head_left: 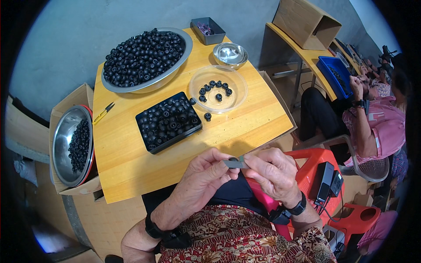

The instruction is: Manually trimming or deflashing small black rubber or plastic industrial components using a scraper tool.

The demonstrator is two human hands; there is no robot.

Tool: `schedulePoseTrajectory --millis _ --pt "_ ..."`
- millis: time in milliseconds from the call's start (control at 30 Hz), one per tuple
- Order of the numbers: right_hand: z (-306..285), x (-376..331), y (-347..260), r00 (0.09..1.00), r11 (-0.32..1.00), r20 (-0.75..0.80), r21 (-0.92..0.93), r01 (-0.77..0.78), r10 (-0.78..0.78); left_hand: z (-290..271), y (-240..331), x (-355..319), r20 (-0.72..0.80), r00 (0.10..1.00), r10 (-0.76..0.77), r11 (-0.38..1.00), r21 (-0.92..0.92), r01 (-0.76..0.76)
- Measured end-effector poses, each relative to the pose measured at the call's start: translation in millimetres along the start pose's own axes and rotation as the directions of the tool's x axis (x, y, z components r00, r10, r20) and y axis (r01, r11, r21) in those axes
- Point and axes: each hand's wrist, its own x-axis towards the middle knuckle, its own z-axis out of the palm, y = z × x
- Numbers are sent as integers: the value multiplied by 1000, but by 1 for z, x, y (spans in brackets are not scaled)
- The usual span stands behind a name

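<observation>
In front of my chest, just past the near edge of the table, my two hands meet. My left hand (202, 176) pinches a small black part (233, 159), mostly hidden by the fingers. With fingers closed, my right hand (272, 172) grips a flat grey strip (237, 165), which lies across the black part and reaches the left thumb. A black rectangular tray (153, 151) heaped with round black parts is the container nearest my hands. Beyond it, a clear shallow bowl (240, 101) holds several such parts, and one loose black part (207, 117) sits beside it.
On the wooden table (118, 162) stand a big metal basin (186, 41) piled with black parts, yellow-handled snips (101, 115), a small steel bowl (230, 55) and a grey bin (215, 38). Another basin (61, 149) is at left. A red stool (313, 160) and a co-worker (377, 122) are at right.
</observation>
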Motion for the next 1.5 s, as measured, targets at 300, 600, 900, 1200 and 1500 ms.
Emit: schedulePoseTrajectory --millis 300,600,900,1200,1500 --pt "-2 5 1 999 999 -32 -19 40 -41 3 3 0 39 999 -14 999 -49 15" --pt "2 4 0 997 998 -21 -13 69 -69 2 2 -1 59 998 -21 998 -58 25" --pt "4 0 6 998 998 -23 19 59 -58 2 -1 0 96 994 -45 997 -61 51" --pt "1 2 -1 997 998 -50 20 67 -66 9 5 -1 44 998 -45 998 -42 47" --pt "2 0 0 998 998 -31 28 61 -60 8 4 -1 0 999 -53 997 -52 52"
